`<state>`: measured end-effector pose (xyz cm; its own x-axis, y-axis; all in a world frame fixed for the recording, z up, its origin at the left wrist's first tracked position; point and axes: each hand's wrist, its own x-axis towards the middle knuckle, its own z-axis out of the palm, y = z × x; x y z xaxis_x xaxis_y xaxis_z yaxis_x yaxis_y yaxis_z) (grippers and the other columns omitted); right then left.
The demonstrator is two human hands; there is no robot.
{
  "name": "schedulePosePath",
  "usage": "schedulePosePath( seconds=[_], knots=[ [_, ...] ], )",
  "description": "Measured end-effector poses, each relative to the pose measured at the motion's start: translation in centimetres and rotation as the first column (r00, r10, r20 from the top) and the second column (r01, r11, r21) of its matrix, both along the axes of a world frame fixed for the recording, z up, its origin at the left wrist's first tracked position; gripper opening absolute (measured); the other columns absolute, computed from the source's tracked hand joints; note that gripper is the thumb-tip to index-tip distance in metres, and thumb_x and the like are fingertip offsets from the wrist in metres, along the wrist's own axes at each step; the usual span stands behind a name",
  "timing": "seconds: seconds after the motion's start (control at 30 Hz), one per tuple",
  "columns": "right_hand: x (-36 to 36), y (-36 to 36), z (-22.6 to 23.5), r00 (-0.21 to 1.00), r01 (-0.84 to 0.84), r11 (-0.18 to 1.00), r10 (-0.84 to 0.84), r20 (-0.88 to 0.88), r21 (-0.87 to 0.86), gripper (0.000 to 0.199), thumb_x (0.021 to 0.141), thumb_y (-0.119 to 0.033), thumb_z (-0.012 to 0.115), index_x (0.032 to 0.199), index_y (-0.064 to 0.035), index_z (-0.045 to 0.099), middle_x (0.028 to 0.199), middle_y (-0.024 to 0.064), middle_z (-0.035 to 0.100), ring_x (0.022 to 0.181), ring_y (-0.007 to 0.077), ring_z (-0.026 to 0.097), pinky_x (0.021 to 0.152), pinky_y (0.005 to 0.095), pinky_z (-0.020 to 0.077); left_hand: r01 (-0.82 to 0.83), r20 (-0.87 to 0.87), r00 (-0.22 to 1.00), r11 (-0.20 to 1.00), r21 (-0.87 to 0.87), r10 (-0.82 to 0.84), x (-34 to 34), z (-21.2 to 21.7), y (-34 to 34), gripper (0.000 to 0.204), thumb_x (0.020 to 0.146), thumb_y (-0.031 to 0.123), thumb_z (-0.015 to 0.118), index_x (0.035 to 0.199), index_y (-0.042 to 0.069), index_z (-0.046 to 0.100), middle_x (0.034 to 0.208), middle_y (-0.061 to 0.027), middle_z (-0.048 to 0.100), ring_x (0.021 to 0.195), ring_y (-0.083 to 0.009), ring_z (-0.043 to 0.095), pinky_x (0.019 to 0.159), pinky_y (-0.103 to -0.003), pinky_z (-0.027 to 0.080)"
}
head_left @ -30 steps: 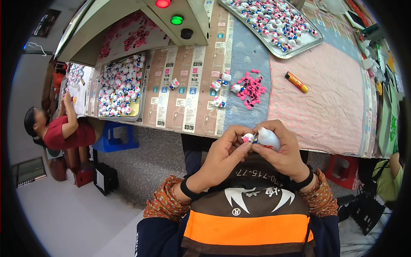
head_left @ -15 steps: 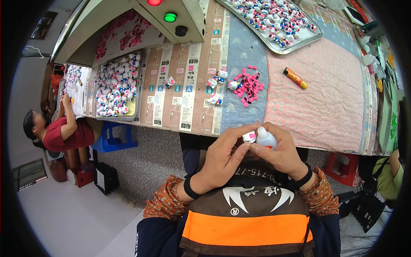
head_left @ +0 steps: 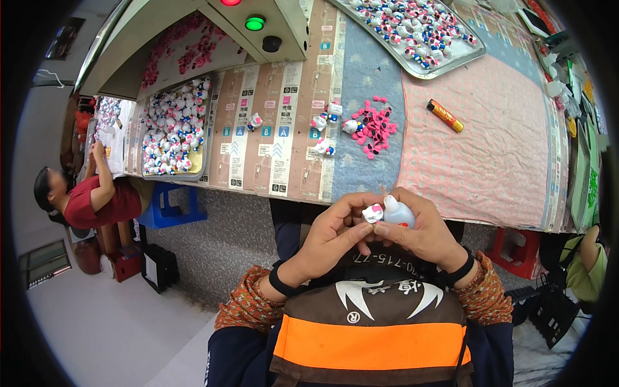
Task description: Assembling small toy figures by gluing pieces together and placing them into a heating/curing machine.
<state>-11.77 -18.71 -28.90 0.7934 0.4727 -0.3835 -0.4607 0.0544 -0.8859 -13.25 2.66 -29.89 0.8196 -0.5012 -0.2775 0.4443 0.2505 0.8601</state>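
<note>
Centrally, close in front of the chest and below the near table edge, both hands met around two small items. The left hand (head_left: pixel 332 235) pinched a small white cat-shaped figurine (head_left: pixel 373 213) between thumb and fingertips; the piece showed a rounded white head with a pink patch on its top (finer detail was too small to read). The right hand (head_left: pixel 422 232) was closed around a small translucent squeeze bottle (head_left: pixel 398 212), its body pale bluish-white and its narrow nozzle pointing up and slightly left. Bottle and figurine were touching or just beside each other; the exact contact could not be told.

On the table (head_left: pixel 503 168), a heap of small pink parts (head_left: pixel 372 126) lay on a grey-blue cloth strip, with several loose white figurines (head_left: pixel 324 122) just to its left. An orange-and-yellow tube (head_left: pixel 445 116) lay apart on the pink checked cloth. A metal tray (head_left: pixel 412 32) of finished figurines sat at the far side, and a second tray (head_left: pixel 173 134) stood to the left, near a person in a red top (head_left: pixel 97 203).
</note>
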Motion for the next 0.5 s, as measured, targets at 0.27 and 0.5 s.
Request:
schedulePosePath(
  seconds=[0.27, 0.5],
  knots=[
    [0.5, -0.3, 0.9, 0.99, -0.05, 0.999, 0.049, -0.134, 0.002, 0.03, 0.093, -0.023, 0.074, 0.108, -0.0044, 0.057, 0.089, 0.0016, 0.062, 0.072, 0.0057, 0.063, 0.058, 0.0196, 0.0511, 0.053, 0.002, 0.999, 0.998, 0.039, -0.054, -0.4, -0.5, 0.5, 0.034, 0.099, 0.003, 0.058, 0.132, 0.002, 0.045, 0.123, -0.0107, 0.057, 0.101, -0.015, 0.065, 0.079, -0.026, 0.059],
    [-0.5, -0.4, 0.0, 0.995, 0.024, 0.996, -0.016, 0.094, -0.09, 0.03, 0.093, -0.015, 0.072, 0.114, -0.0044, 0.054, 0.098, 0.0052, 0.063, 0.085, 0.0089, 0.063, 0.072, 0.0247, 0.0517, -0.095, 0.156, 0.985, 0.99, 0.105, 0.078, -0.9, -1.0, 0.2, 0.037, 0.099, 0.003, 0.058, 0.132, 0.003, 0.042, 0.123, -0.0141, 0.057, 0.105, -0.017, 0.065, 0.084, -0.029, 0.059]
  ],
)
